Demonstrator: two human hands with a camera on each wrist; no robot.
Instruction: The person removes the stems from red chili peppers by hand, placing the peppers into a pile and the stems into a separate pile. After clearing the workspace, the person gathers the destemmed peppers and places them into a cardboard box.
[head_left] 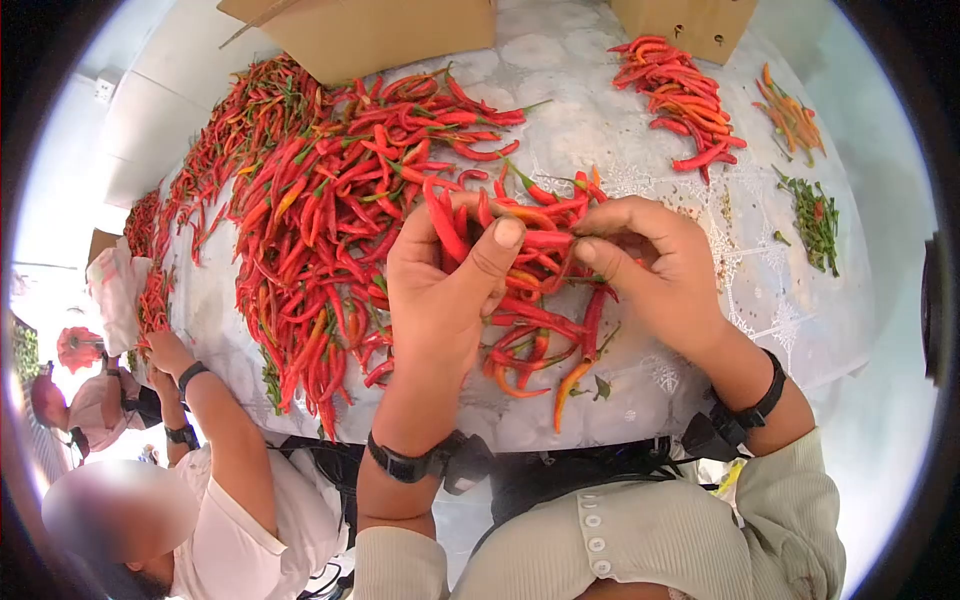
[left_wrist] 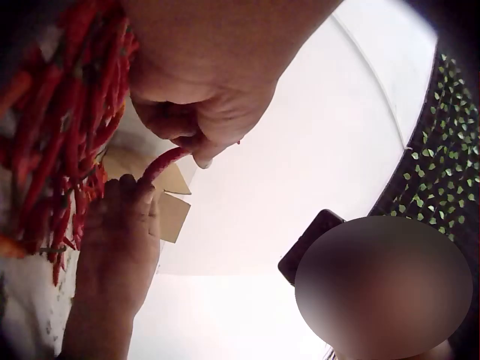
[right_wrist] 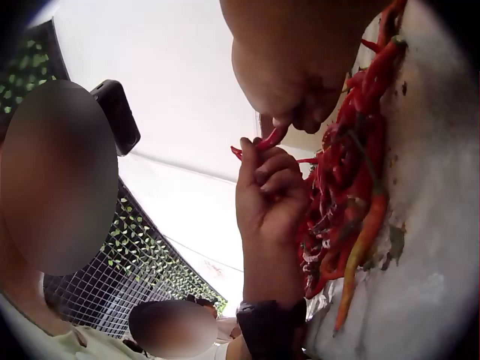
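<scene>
A red chili pepper [head_left: 548, 239] spans the gap between the two hands above the table. The left hand [head_left: 445, 285] pinches it between thumb and fingers, and its tip sticks out past that thumb in the right wrist view. At the other end, the right hand [head_left: 665, 270] pinches the same chili pepper [left_wrist: 163, 163] with thumb and curled fingertips. More red chilies [head_left: 445, 222] show in the gap behind the left thumb. Beneath both hands lie loose chilies [head_left: 530, 330], and a long orange-tipped one [right_wrist: 360, 251] points toward the table's near edge.
A large chili heap [head_left: 330, 190] spreads left of the hands. Farther right are a smaller red pile [head_left: 680, 95], a few orange chilies [head_left: 790, 118] and a pile of green stems [head_left: 815, 220]. Cardboard boxes [head_left: 390, 35] stand at the back. Another person [head_left: 230, 500] works at the left.
</scene>
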